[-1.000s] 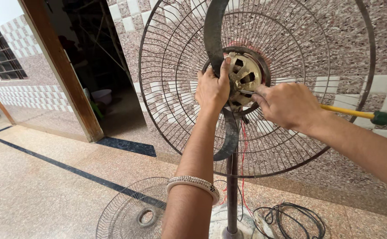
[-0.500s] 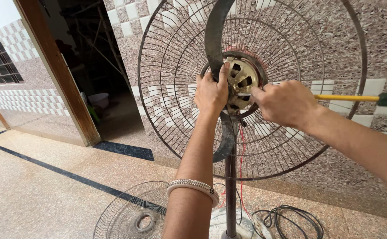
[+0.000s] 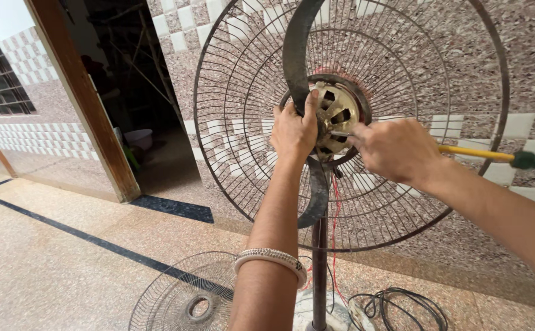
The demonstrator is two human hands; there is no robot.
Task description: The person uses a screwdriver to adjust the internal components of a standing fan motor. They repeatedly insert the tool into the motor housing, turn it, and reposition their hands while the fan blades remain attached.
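A pedestal fan stands before me with its wire rear guard (image 3: 237, 104) in place and a dark metal blade (image 3: 296, 49) on the brass-coloured hub (image 3: 338, 110). My left hand (image 3: 293, 132), with a beaded bracelet (image 3: 271, 257) on its wrist, grips the blade's root at the hub's left side. My right hand (image 3: 396, 150) holds a screwdriver (image 3: 482, 154). Its metal tip touches the hub's front, and its yellow and green handle sticks out to the right.
The fan's pole (image 3: 319, 263) runs down to its base. A loose front guard (image 3: 181, 300) lies on the floor at the lower left, and a coiled black cable (image 3: 402, 306) at the lower right. A wooden door frame (image 3: 83, 104) and a dark doorway are at the left.
Both hands stay at the hub. The view has shifted slightly, and the screwdriver handle has tilted a little.
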